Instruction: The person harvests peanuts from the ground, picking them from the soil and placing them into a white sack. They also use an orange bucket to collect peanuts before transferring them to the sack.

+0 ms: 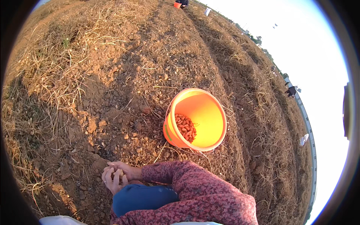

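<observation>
My two hands meet low over the brown soil, left of my blue-trousered knee. The left hand, with a ring on one finger, is curled around peanuts in the shell, partly hidden by its fingers. My right hand reaches from the dark red patterned sleeve and lies against the left one; whether it grips anything is hidden. An orange plastic bucket stands tilted in view, up and right of the hands, with a heap of unshelled peanuts at its bottom.
Dry uprooted plants lie in a row at the left, and another row of dry plants runs along the right. Clods and loose pods dot the soil. Far off are a person beside another orange bucket, more people, and white sacks.
</observation>
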